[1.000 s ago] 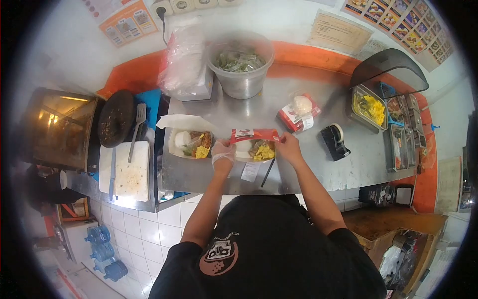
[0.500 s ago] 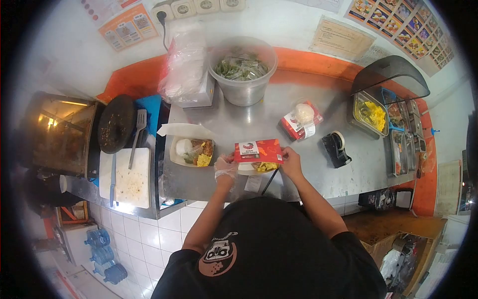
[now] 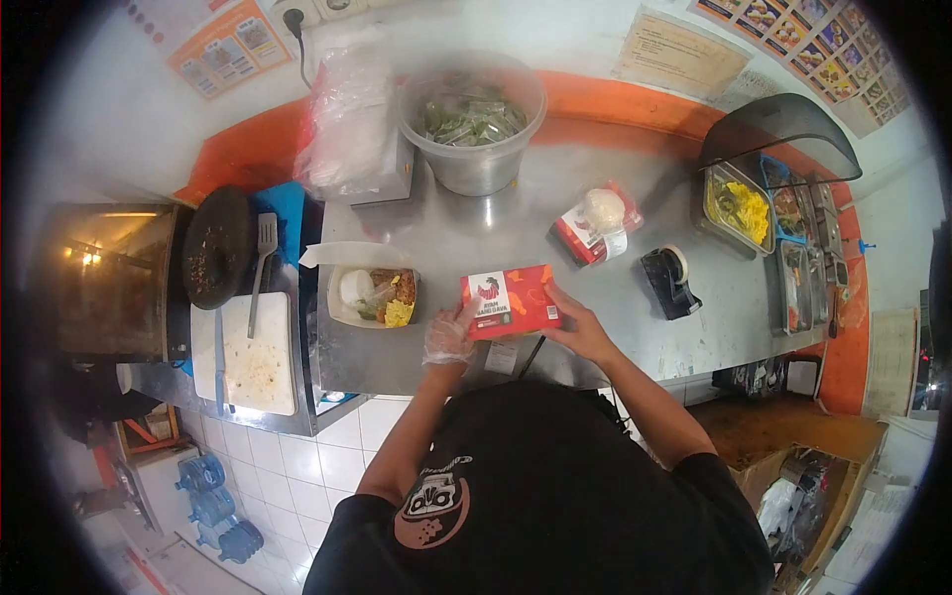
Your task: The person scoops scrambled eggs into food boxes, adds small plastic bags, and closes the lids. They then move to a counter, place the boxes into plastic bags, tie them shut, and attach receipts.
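A red food box (image 3: 510, 301) with its printed lid down is held at the front of the steel counter. My left hand (image 3: 451, 335), in a clear plastic glove, grips its left end. Bare, my right hand (image 3: 579, 325) holds the right end, fingers along the side. To the left sits an open box (image 3: 347, 315) with rice, a brown piece of food and yellow shreds. A white receipt (image 3: 501, 357) lies just below the red box. Behind and to the right is another red box (image 3: 578, 241) with a white round item on top.
A tape dispenser (image 3: 670, 285) stands right of centre. At the back is a bucket (image 3: 474, 154) of bagged greens beside stacked plastic bags (image 3: 347, 129). Food containers (image 3: 739, 208) line the right end. On the left are a cutting board (image 3: 260, 367) with a knife, a spatula and a dark pan (image 3: 218, 243).
The red box's lid has come down over the yellow food, and its whole top now faces up. Both hands remain at its ends. The view has shifted slightly.
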Demonstrator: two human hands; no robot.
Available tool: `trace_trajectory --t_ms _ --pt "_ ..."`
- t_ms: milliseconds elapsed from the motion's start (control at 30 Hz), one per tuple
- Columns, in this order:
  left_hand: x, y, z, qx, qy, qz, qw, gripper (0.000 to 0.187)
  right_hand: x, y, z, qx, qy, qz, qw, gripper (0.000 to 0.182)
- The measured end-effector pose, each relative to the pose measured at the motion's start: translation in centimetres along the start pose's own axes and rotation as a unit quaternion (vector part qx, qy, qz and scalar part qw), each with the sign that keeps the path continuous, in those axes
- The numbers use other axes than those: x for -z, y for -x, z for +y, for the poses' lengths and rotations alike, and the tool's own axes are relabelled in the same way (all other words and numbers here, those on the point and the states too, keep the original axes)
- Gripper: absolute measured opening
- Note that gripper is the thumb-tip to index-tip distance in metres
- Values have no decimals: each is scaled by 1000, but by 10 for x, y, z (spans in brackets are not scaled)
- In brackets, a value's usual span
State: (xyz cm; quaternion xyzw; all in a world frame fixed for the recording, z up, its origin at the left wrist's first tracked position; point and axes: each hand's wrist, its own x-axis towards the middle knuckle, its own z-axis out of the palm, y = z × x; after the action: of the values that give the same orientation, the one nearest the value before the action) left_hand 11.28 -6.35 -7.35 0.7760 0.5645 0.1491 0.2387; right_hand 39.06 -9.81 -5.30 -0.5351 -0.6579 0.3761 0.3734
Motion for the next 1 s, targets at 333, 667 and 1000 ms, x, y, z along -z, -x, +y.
trace_trajectory --t_ms 333,667,1000 --pt "15 -6 -4 -77 3 -97 992 82 4 -5 6 -104 -89 -33 990 75" --pt "23 -27 2 -8 -55 -203 978 69 2 -9 37 -21 64 10 998 64" --pt "14 -26 -15 -182 -188 -100 960 47 3 -3 30 -12 75 8 997 53"
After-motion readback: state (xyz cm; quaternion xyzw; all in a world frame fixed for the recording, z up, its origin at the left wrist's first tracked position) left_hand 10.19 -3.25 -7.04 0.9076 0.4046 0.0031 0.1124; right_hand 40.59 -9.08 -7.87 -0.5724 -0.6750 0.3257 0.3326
